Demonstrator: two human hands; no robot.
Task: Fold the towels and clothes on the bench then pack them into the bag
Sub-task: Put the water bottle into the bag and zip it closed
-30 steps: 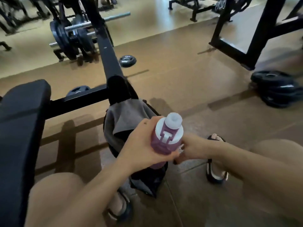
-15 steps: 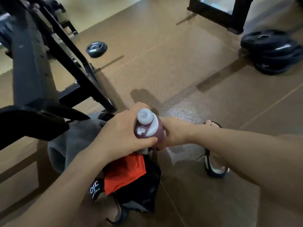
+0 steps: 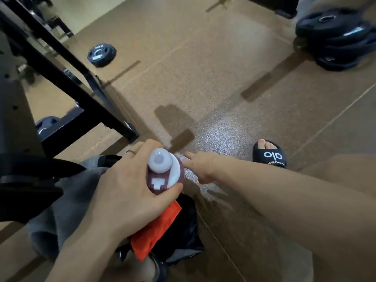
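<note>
Gripping a purple bottle [image 3: 165,176] with a white cap, the left hand [image 3: 130,192] curls its fingers and thumb round the body, the cap pointing up toward the camera. The right hand [image 3: 200,167] sits just beside the bottle with fingers loosely extended, holding nothing. Below them a black bag [image 3: 183,237] stands on the brown floor [image 3: 203,68], with an orange garment [image 3: 156,231] at its mouth and a grey towel [image 3: 67,200] bunched against its left side. A black bench frame [image 3: 61,78] stands at left. Weight plates [image 3: 335,37] lie stacked at the upper right, a black slide sandal [image 3: 270,154] nearer.
</note>
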